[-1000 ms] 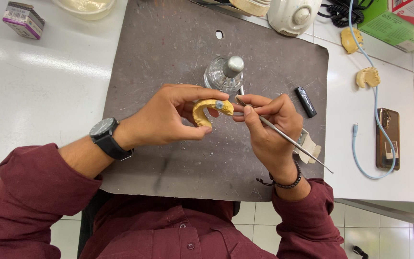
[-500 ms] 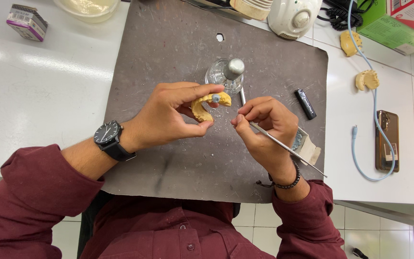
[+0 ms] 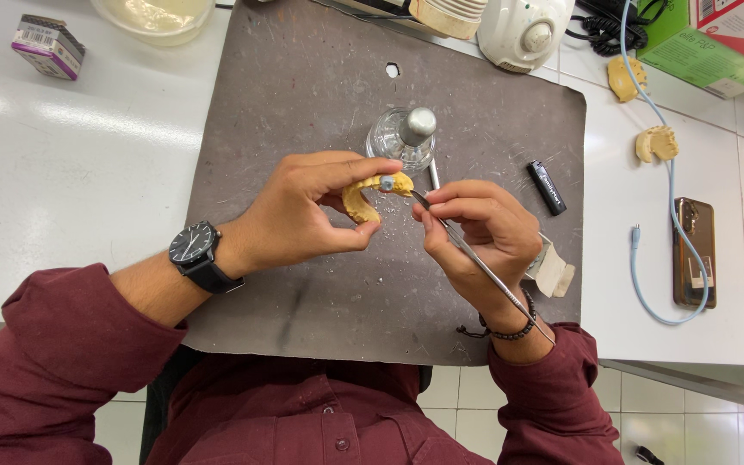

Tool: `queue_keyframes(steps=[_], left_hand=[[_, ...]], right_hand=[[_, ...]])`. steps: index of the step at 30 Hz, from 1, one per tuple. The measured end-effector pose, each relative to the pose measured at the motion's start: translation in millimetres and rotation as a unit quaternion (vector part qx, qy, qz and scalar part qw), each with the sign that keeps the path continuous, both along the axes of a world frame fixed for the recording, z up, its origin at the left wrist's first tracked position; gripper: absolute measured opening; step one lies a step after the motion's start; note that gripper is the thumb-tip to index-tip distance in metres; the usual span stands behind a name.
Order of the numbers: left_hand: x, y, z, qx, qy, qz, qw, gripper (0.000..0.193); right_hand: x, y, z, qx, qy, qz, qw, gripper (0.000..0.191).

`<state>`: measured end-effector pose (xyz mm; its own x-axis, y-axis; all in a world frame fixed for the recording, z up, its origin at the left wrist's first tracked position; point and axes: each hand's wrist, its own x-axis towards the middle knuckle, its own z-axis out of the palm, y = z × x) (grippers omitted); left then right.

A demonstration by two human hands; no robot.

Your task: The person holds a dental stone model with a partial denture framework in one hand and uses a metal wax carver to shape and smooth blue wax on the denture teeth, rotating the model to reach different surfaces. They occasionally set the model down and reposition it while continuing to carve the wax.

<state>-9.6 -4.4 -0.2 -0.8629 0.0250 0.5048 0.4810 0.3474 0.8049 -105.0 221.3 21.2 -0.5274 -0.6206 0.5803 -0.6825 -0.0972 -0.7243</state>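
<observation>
Fingers of the left hand (image 3: 303,215) pinch one cast (image 3: 370,195) — right hand (image 3: 480,232) grips one probe (image 3: 475,258), tip at its edge. Bare mat (image 3: 303,103) beyond the fingertips; two more casts (image 3: 656,144) lie far right.

Since a second ago the left hand (image 3: 303,215) has turned the yellow dental cast (image 3: 372,194) a little, so its arch now opens more downward toward the person. The right hand (image 3: 480,237) drew back slightly half a second ago and has closed in again; the tip of its thin metal instrument (image 3: 475,258) now seems to touch the cast's edge, though the contact is too small to confirm.
</observation>
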Motion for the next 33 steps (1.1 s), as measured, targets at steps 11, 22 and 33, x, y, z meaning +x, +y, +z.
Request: queue_keyframes(steps=[11,22,33], left_hand=[[0.2,2.1,4.6,-0.004,-0.031,0.042,0.999,0.032],[2.1,2.7,11.8,0.267,-0.245,-0.136,0.922,0.075],[5.6,1.9,0.1,-0.029,0.000,-0.011,1.000,0.056]], right_hand=[[-2.5,1.4,9.0,-0.024,-0.120,0.107,0.987,0.036],[-6.9,6.6,-10.3,0.035,-0.226,0.049,0.972,0.016],[-1.4,7.0,-11.0,0.025,-0.106,0.007,0.994,0.012]])
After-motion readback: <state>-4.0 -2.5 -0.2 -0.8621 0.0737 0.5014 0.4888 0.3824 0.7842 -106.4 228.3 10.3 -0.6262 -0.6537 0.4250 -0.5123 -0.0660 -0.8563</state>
